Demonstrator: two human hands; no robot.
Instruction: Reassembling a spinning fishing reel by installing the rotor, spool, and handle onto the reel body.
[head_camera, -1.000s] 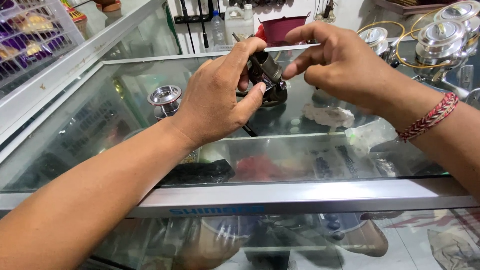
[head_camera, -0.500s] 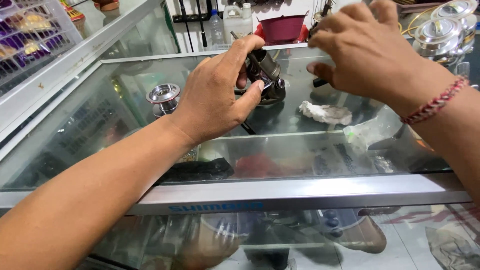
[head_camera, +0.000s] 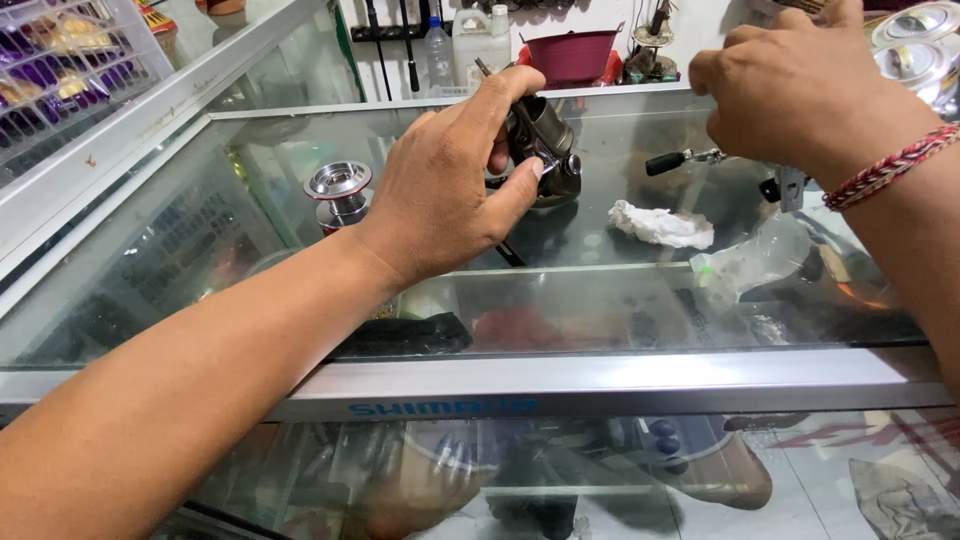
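Observation:
My left hand (head_camera: 440, 195) grips a dark metal fishing reel body (head_camera: 548, 150) and holds it just above the glass counter (head_camera: 250, 260). My right hand (head_camera: 800, 90) is off to the right of the reel, fingers curled down. They pinch a small metal crank handle with a black knob (head_camera: 668, 161), which sticks out to the left. A red and white braided band circles my right wrist. A silver spool (head_camera: 338, 190) stands on the glass just left of my left hand.
A crumpled white tissue (head_camera: 662, 226) and a clear plastic bag (head_camera: 752, 262) lie on the glass to the right. A maroon tub (head_camera: 572, 52) and plastic bottles (head_camera: 478, 35) stand at the back. Metal tins (head_camera: 915, 40) sit top right, a wire basket (head_camera: 60, 70) top left.
My right hand has left the reel body and moved right, now with the crank handle in its fingers. My left hand keeps the reel in nearly the same spot.

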